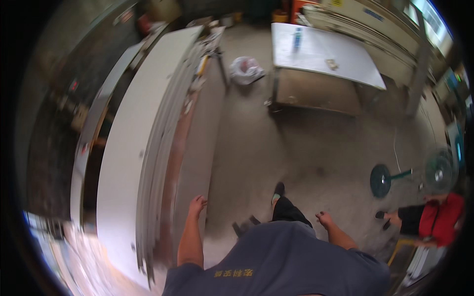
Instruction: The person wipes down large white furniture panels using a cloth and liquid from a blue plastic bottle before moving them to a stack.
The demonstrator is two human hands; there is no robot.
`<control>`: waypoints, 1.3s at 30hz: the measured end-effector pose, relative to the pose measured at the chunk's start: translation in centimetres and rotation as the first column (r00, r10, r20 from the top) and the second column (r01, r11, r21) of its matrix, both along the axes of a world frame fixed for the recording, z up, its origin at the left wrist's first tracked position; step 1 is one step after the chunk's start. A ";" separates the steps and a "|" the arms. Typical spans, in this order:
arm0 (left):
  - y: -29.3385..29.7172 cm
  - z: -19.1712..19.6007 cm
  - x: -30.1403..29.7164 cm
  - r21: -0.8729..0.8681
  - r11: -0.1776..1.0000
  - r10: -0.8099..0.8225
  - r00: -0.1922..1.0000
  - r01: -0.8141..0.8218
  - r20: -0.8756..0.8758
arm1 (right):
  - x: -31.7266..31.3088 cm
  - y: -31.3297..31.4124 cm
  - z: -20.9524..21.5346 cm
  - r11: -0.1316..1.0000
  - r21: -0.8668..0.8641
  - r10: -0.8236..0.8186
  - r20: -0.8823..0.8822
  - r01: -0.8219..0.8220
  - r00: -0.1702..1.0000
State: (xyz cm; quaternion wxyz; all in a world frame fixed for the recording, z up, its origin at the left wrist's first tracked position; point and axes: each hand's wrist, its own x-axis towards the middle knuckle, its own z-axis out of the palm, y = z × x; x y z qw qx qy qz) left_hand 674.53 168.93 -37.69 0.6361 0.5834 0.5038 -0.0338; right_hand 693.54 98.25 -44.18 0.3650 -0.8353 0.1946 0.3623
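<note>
Head view, looking down at a workshop floor.

Item 1: your left hand [197, 203]. It hangs at your side with fingers loosely curled and holds nothing. It is just beside the near end of a tall stack of white panels [133, 148]; whether the fingertips touch the stack's edge you cannot tell from this view.

Item 2: the stack of white panels. It lies flat with its long axis running from the lower left, near you, up and away toward the upper middle of the picture. The layered edges face your side. A brown board [177, 148] leans along that same edge, parallel to the stack.

Item 3: your right hand [323, 217]. It is out to your right, fingers loosely bent, empty, over bare concrete floor [306, 148], well apart from the stack.

Item 4: your dark shoe [278, 190], pointing away from you, between the two hands.

Item 5: a desk [345, 59] with a white top at the far side, carrying a small blue bottle [297, 37] and a small flat object too small to identify.

Item 6: a crumpled white bag [245, 70] on the floor, between the stack's far end and the desk.

Item 7: a standing fan [437, 170] lying tipped at the right, its round base [380, 180] toward you.

Item 8: another person in a red top [442, 219] at the lower right, near the fan.
</note>
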 end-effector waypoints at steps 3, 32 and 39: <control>0.1 2.0 16.1 0.003 0.991 -0.137 0.990 0.137 0.033 | 3.0 -3.0 -4.1 0.996 0.048 -0.066 -0.140 0.073 0.988; -6.0 4.8 118.4 0.313 0.753 -0.650 0.728 0.579 0.218 | 117.9 14.9 9.3 0.814 -0.577 0.363 0.420 -0.063 0.832; -16.9 7.3 144.7 0.549 0.752 -0.597 0.730 0.365 0.332 | 128.4 11.4 2.4 0.839 -0.515 0.502 0.606 -0.177 0.616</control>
